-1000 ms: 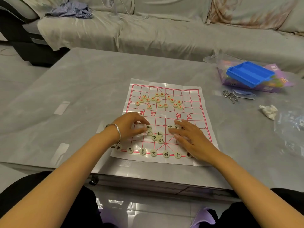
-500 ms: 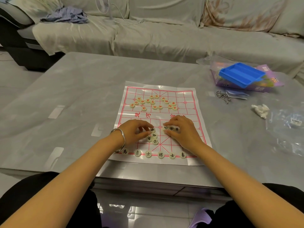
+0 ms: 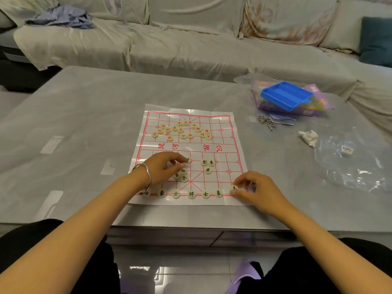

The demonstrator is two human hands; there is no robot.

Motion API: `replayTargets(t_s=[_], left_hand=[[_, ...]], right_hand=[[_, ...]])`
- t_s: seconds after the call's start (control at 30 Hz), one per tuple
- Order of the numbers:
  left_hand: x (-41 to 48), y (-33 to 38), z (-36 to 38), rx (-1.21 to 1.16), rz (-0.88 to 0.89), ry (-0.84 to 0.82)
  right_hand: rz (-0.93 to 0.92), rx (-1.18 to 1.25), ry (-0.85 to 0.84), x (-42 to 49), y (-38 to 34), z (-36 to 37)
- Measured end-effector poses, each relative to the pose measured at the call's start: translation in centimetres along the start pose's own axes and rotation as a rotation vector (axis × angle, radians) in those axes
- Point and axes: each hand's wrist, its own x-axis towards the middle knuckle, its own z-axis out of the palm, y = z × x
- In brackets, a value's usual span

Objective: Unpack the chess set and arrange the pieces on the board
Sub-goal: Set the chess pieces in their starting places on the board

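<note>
A thin paper board [image 3: 220, 124] printed with a red grid lies flat near the front edge of the grey table [image 3: 84, 115]. Along the board's front edge stands a row of cream discs with black characters [image 3: 191, 194]. The right hand [image 3: 257, 190] pinches 1 black-marked piece [image 3: 234, 188] between thumb and fingertips at the board's front right corner, at the end of that row. The left hand [image 3: 162, 166], with a metal bangle [image 3: 146, 175] on the wrist, curls over the board's front left part; its narrowed fingertips touch a disc [image 3: 188, 160], though whether it is lifted cannot be told. Just under this hand sits a small cluster of black pieces [image 3: 182, 176], and 3 more [image 3: 207, 165] lie right of centre. The red-marked pieces [image 3: 182, 131] are scattered loosely over the board's far half. Toward the table's far right corner a blue tray [image 3: 286, 95] rests on a purple box [image 3: 314, 107]; a crumpled white tissue [image 3: 308, 137] and a clear plastic bag [image 3: 356, 164] lie near the right edge.
</note>
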Motion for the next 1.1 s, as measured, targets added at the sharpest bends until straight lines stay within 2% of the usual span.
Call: replayTargets(t_s=[0.23,0.77,1.1], left_hand=[[0.0,-0.2,-1.2,-0.032,-0.029,0.096],[-0.7,-1.6,-1.3,-0.032,-0.052,0.081],[-0.7,-1.8,-1.5,-0.019,-0.069,0.081]], right_hand=[[-0.049,-0.055,-0.071,-0.7,0.9,-0.2],[-0.097,0.017,-0.074,0.0,-0.3,0.5],[-0.146,-0.052,-0.094,0.8,-0.7,2.2]])
